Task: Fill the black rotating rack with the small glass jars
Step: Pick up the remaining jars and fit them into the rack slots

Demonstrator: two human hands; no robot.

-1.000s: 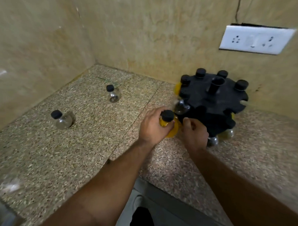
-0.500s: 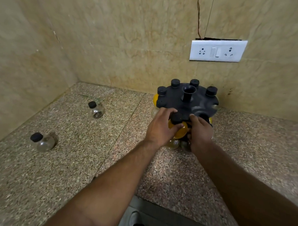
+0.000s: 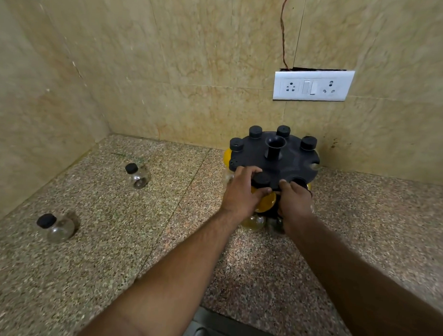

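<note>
- Head view looks down on a speckled stone desk (image 3: 111, 277) set in a corner of beige walls, with a white socket plate (image 3: 313, 85) on the back wall
- black rotating rack (image 3: 291, 157) stands near the back wall, four capped jars seated round its far rim and a short tube rising at its centre
- left hand (image 3: 242, 193) has its fingers curled round a yellow-filled jar (image 3: 264, 199), pinching it at the rack's near edge, black cap level with the top disc
- right hand (image 3: 293, 203) rests against the rack just beside that jar, fingers bent on the disc's near rim; whether they grip anything I cannot tell
- far clear jar (image 3: 138, 176) and near clear jar (image 3: 55, 228) wait on the desk well to the left, both tilted, well apart from each other
</note>
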